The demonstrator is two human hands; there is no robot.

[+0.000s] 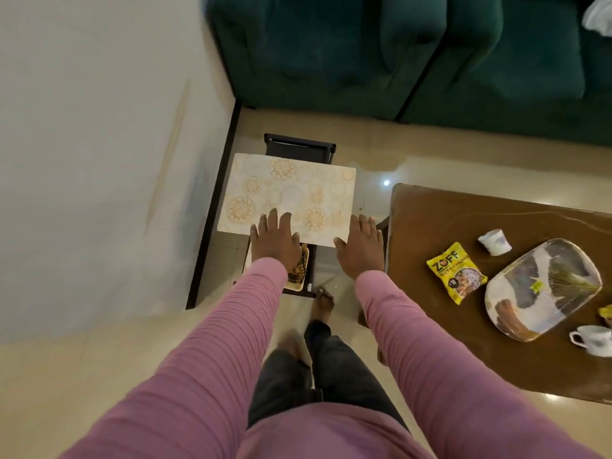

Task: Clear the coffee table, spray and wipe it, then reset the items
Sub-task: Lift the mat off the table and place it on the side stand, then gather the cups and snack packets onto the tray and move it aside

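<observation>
- The left grip (275, 241) lies flat on the near edge of a cream placemat (291, 193) with gold round patterns. Its fingers are straight and released, and they press on the top of the mat.
- The right grip (359, 248) is at the near right corner of the placemat. The thumb touches the corner and the straight fingers reach past the right edge, clenching nothing.
- The placemat is level over a small dark stand (299, 148), which is between the wall and the coffee table (430, 220).
- On the coffee table there are a yellow ZOFF snack packet (456, 272), a white cup on its side (495, 241), a clear patterned platter (543, 286) and an upright white teacup (592, 339).
- The packet is just beside the left rim of the platter.
- A dark green sofa (364, 54) stands behind.
</observation>
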